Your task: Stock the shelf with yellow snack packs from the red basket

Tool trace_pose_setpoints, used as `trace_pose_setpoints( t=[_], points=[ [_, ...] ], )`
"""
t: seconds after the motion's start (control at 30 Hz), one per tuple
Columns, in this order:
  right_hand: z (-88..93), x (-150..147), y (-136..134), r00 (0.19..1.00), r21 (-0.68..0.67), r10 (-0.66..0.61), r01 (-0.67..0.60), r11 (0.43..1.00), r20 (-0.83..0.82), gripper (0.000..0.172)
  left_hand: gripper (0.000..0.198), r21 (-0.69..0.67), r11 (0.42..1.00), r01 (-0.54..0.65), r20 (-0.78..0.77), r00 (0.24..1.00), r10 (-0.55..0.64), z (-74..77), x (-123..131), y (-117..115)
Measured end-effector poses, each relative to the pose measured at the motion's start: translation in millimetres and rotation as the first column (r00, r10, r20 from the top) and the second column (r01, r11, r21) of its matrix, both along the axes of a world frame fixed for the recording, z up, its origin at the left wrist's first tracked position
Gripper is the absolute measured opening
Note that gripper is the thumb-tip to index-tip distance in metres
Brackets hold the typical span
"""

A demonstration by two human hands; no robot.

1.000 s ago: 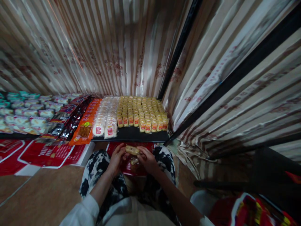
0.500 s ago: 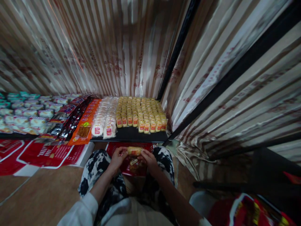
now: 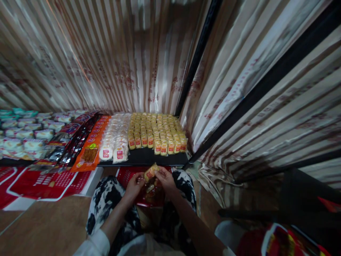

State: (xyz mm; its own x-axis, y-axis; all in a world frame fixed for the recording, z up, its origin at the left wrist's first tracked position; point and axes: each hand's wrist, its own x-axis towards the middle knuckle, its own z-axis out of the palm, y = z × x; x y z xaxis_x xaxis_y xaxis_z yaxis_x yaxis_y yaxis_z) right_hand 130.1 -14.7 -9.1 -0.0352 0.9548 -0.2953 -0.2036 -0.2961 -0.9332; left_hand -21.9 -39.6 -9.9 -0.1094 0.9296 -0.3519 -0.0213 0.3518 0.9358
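Note:
A small yellow wrapped snack cake (image 3: pixel 150 172) with a red label is held tilted over my lap, its right end higher. My right hand (image 3: pixel 165 178) pinches its upper right end. The curled fingers of my left hand (image 3: pixel 134 185) close on its lower left end. Right below lies an open red bag (image 3: pixel 149 201) between my knees, with clear plastic and a few shiny wrapped pieces showing inside. In front, rows of the same yellow wrapped cakes (image 3: pixel 157 133) stand on a black shelf (image 3: pixel 142 158).
White round wrapped crackers (image 3: pixel 114 138), an orange snack packet (image 3: pixel 90 151), dark shiny packets (image 3: pixel 70 142) and white-green wrapped packs (image 3: pixel 26 133) line the shelf leftward. Red bags (image 3: pixel 45 181) lie below it. A striped curtain (image 3: pixel 133 64) and black poles (image 3: pixel 237 110) surround the shelf.
The yellow snack cake has turned from level to tilted, with its right end raised. My left hand has shifted lower along it. The view has moved slightly.

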Motion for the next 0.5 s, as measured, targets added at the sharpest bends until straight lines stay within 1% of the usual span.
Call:
trace_pose_setpoints(
  t=[0.07, 0.13, 0.17, 0.23, 0.3, 0.37, 0.43, 0.5],
  points=[
    [2.3, 2, 7, 0.999, 0.047, 0.031, -0.033, 0.998, 0.041, 0.044, 0.033, 0.126, 0.992, -0.017, -0.208, 0.977, 0.043, 7.4, -3, 8],
    [5.9, 4, 14, 0.992, 0.093, 0.087, -0.095, 0.991, 0.088, 0.039, 0.035, 0.24, 0.971, 0.024, -0.334, 0.941, 0.059, 14.9, -5, 16],
    [7.9, 5, 17, 0.987, 0.114, 0.12, -0.133, 0.985, 0.11, 0.035, 0.035, 0.265, 0.961, 0.072, -0.354, 0.935, 0.028, 17.8, -5, 20],
    [11.3, 6, 24, 0.972, 0.15, 0.185, -0.207, 0.967, 0.147, 0.031, 0.033, 0.269, 0.95, 0.158, -0.352, 0.934, -0.056, 20.3, -2, 27],
    [12.7, 6, 31, 0.962, 0.176, 0.202, -0.234, 0.956, 0.183, 0.031, 0.028, 0.254, 0.95, 0.18, -0.339, 0.937, -0.087, 18.7, 3, 35],
    [10.7, 5, 39, 0.967, 0.203, 0.138, -0.183, 0.962, 0.215, 0.038, 0.025, 0.258, 0.957, 0.135, -0.322, 0.946, -0.047, 14.8, 9, 44],
    [5.1, 5, 45, 0.969, 0.229, 0.023, -0.081, 0.97, 0.247, 0.044, 0.025, 0.263, 0.963, 0.062, -0.299, 0.954, 0.021, 11.5, 13, 55],
    [-3.2, 6, 48, 0.96, 0.241, -0.052, -0.017, 0.97, 0.275, 0.043, 0.026, 0.263, 0.965, 0.002, -0.29, 0.954, 0.077, 10.3, 17, 68]
  ],
)
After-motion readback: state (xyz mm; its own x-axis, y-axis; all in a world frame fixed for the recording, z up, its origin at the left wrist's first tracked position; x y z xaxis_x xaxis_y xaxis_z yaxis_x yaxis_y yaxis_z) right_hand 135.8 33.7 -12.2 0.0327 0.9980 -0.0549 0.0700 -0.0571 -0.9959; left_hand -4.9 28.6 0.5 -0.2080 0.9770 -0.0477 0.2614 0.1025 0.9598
